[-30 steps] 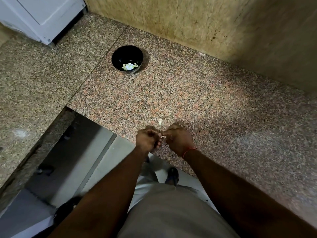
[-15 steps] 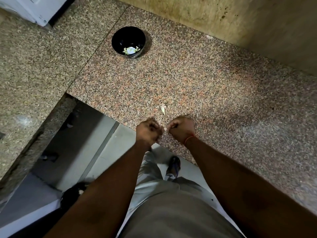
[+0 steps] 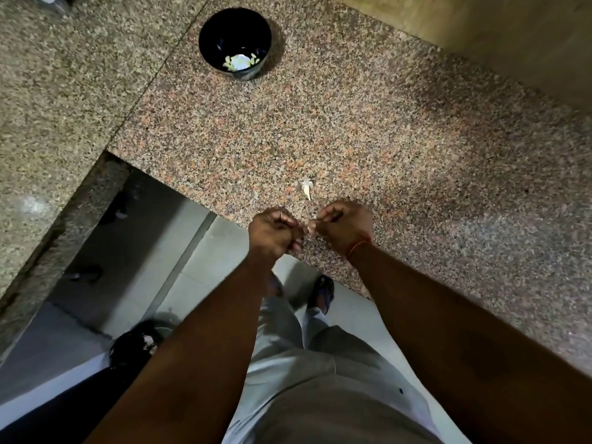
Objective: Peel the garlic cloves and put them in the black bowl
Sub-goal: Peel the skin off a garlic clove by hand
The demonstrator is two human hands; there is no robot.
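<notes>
At the near edge of a speckled granite counter (image 3: 368, 123), the left hand (image 3: 275, 233) and right hand (image 3: 344, 227) meet, fingers curled and pinching a small garlic clove (image 3: 308, 228) between them. Just beyond lies a pale peel scrap (image 3: 307, 186). Farther back the black bowl (image 3: 235, 43) holds peeled cloves. A beige wall (image 3: 480, 36) backs the counter; grey floor tiles (image 3: 205, 267) show below.
</notes>
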